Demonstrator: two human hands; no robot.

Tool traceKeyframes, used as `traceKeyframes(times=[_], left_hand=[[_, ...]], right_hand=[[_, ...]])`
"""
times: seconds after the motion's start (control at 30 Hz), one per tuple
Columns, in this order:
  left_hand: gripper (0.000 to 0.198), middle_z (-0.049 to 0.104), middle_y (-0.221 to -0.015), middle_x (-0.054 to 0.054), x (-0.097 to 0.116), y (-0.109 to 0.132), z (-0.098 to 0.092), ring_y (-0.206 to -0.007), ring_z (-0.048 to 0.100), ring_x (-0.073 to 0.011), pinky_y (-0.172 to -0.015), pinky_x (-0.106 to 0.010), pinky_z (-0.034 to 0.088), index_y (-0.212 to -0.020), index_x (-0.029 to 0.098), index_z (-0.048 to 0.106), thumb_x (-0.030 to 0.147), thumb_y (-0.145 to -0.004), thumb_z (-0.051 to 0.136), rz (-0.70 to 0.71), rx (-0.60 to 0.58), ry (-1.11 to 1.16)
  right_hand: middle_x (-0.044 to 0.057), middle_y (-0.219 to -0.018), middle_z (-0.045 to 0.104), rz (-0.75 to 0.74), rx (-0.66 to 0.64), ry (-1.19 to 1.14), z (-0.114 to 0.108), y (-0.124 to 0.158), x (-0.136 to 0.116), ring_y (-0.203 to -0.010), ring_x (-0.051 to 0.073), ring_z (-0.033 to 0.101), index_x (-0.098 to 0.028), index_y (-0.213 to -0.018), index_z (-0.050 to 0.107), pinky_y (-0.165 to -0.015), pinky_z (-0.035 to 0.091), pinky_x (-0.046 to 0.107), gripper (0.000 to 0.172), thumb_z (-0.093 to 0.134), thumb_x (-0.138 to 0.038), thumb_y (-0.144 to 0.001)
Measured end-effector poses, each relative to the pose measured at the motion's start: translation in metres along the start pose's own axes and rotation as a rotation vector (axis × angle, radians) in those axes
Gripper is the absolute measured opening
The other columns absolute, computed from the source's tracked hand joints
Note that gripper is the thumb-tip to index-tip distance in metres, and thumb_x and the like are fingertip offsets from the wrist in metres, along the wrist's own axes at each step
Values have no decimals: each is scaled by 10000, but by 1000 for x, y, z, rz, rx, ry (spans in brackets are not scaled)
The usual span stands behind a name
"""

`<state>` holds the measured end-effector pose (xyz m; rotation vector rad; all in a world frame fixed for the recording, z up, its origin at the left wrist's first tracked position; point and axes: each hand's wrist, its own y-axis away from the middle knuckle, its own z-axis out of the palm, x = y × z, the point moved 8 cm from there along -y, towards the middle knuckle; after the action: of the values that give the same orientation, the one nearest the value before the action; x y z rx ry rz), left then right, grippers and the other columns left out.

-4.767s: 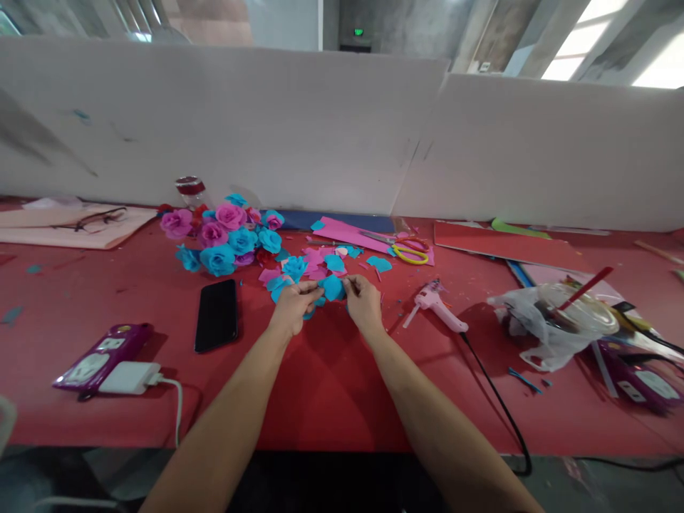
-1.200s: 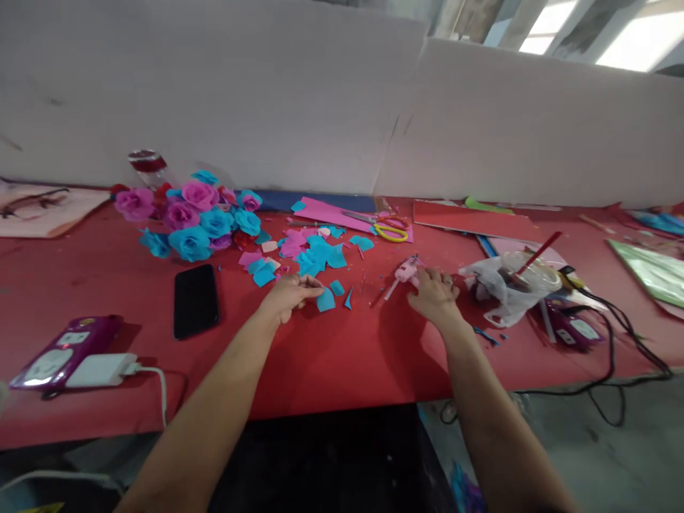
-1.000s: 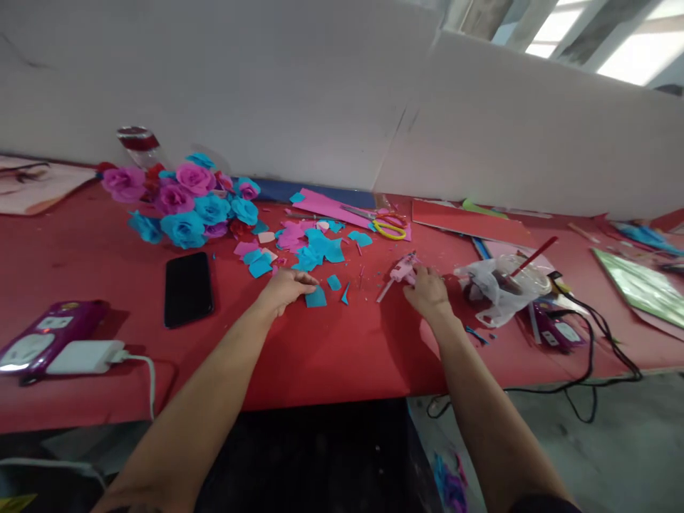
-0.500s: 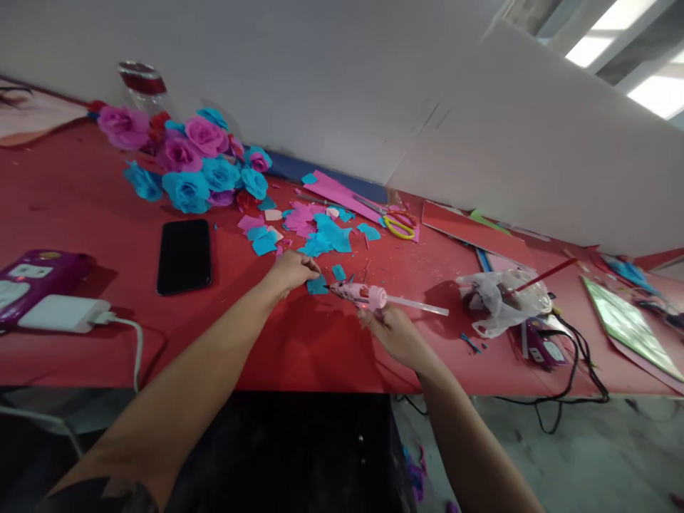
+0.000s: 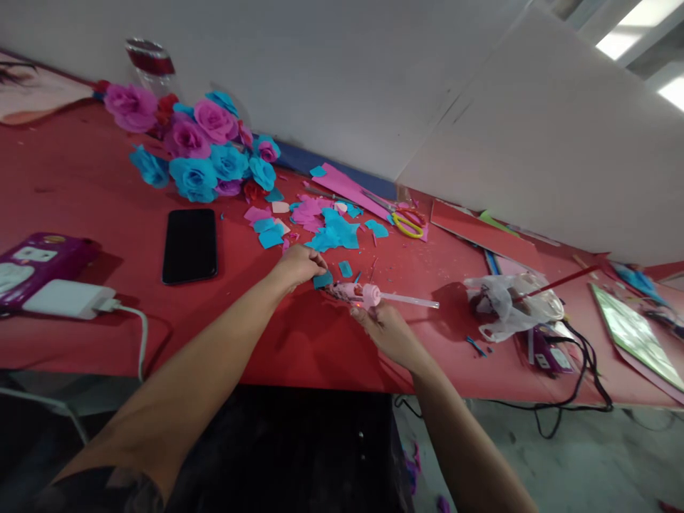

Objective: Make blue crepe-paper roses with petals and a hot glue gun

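Note:
In my right hand (image 5: 385, 326) is a pink glue gun (image 5: 353, 292), its tip pointing left and a clear glue stick (image 5: 410, 300) sticking out of its back. Between the fingertips of my left hand (image 5: 302, 267) I pinch a small blue paper piece (image 5: 323, 280). The gun's tip is right at this piece; whether they touch I cannot tell. Another small blue paper scrap (image 5: 345, 269) lies just beyond. Behind my hands are blue paper petals (image 5: 338, 231) and pink paper petals (image 5: 310, 211), loosely heaped on the red table (image 5: 299, 342).
Paper roses (image 5: 192, 177) cluster at the back left, by a clear jar (image 5: 152, 68). A black phone (image 5: 189, 246) and a purple extension socket (image 5: 45, 263) with a white charger lie left. Yellow-handled scissors (image 5: 407, 225) rest behind; a plastic bag (image 5: 505, 299) sits right.
The blue paper piece has come up off the table in my left fingers. The glue gun has swung slightly, its stick now flatter. The camera view has shifted a little.

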<state>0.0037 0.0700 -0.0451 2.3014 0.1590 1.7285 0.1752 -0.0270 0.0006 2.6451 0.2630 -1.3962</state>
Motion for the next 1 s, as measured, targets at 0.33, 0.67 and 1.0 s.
traceKeyframes(times=[0.33, 0.67, 1.0], left_hand=[[118, 622, -586, -19, 0, -1, 0, -589, 537, -134, -603, -261, 392, -528, 170, 659, 60, -553, 694, 4, -17, -15], [118, 622, -578, -21, 4, 1, -1, -599, 555, -141, -607, -262, 418, -530, 168, 648, 60, -557, 688, 12, -5, -31], [109, 592, -569, 8, 9, 6, -1, -601, 538, -125, -597, -244, 415, -556, 167, 632, 67, -575, 674, -12, -14, -52]], right_hand=[[14, -605, 592, -41, -17, 25, -4, 0, -4, -684, 220, 599, -232, -726, 653, -587, 433, 280, 233, 547, -401, -846], [27, -781, 664, -7, -6, 126, -12, 4, 5, -742, 204, 611, -197, -907, 676, -643, 451, 278, 276, 508, -414, -880], [55, -916, 688, -64, -40, 165, -13, 11, -6, -921, 234, 638, -200, -988, 660, -803, 480, 327, 269, 464, -368, -912]])
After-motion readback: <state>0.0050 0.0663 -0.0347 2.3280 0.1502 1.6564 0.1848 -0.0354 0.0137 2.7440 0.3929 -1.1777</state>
